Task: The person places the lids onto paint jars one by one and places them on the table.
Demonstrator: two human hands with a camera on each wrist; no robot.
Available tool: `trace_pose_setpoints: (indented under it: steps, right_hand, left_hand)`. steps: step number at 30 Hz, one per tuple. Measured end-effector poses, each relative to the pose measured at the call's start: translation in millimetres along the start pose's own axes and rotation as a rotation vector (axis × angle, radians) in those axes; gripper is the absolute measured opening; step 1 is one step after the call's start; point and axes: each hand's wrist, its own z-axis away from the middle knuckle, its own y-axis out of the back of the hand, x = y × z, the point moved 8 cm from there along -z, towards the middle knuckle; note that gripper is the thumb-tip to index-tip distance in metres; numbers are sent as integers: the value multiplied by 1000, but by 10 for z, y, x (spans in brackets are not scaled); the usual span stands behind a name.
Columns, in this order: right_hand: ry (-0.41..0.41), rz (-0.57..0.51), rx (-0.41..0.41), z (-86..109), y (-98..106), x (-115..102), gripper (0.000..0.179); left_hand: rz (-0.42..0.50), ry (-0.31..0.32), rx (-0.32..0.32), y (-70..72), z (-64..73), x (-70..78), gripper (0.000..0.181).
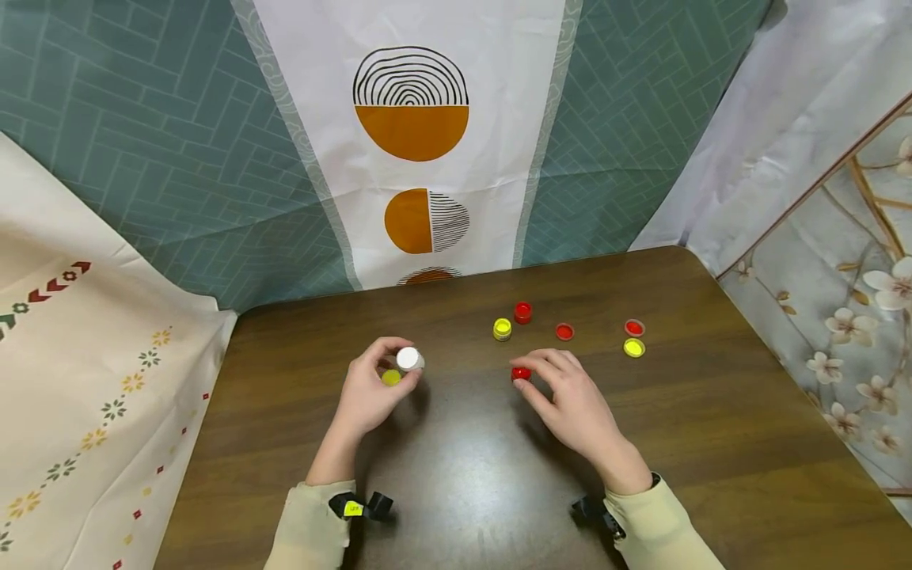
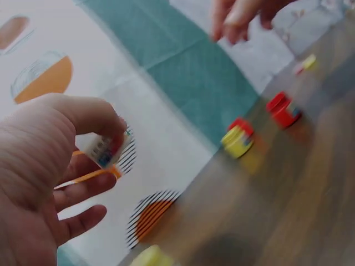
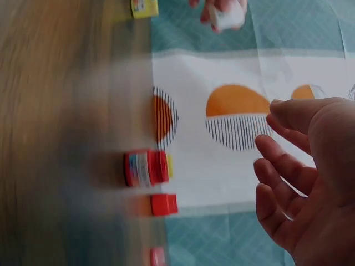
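**Small paint pots on a table — handling and contents**

We find the left hand [image 1: 370, 396] pinching a white-lidded pot [image 1: 409, 359] between thumb and fingertips, lifted just off the brown table [image 1: 712, 427]. A yellow pot [image 1: 391, 378] sits just under that hand, at about seven o'clock from the white one.

The right hand [image 1: 570, 400] lies with fingers relaxed and spread, its fingertips at a red pot [image 1: 521, 373]; no grip is closed on it.

We judge these pots light, rigid and smooth-sided — best taken across the side wall, below the lid.

At twelve to two o'clock of the right hand stand a yellow-topped pot [image 1: 502, 328] and a red-topped pot [image 1: 523, 312], then three loose lids or open pots [image 1: 633, 338]. Contents cannot be confirmed.
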Motion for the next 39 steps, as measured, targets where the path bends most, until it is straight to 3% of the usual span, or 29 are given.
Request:
trace_pose_setpoints:
  steps: [3,6,12,19,30,39]
  right_hand:
    - [-38,12,-12,33,55,95,25]
    - [-64,23,-38,58,71,151,27]
    - [-94,31,-103,93,37,203,26]
    - [-89,40,-146,124,-18,223,24]
    - [-88,38,-168,143,-26,226,24]
    - [-88,33,-176,149,-21,232,23]
  left_hand:
    - [-47,37,4,132,-18,-73,40]
    - [-78,68,-12,163,-11,-147,41]
    - [-155,123,-63,16,-3,-308,38]
    - [-317,121,-116,-145,-43,-395,41]
    - [-461,96,-166,-231,-66,-435,39]
    - [-485,114,-179,-223,-53,-462,38]
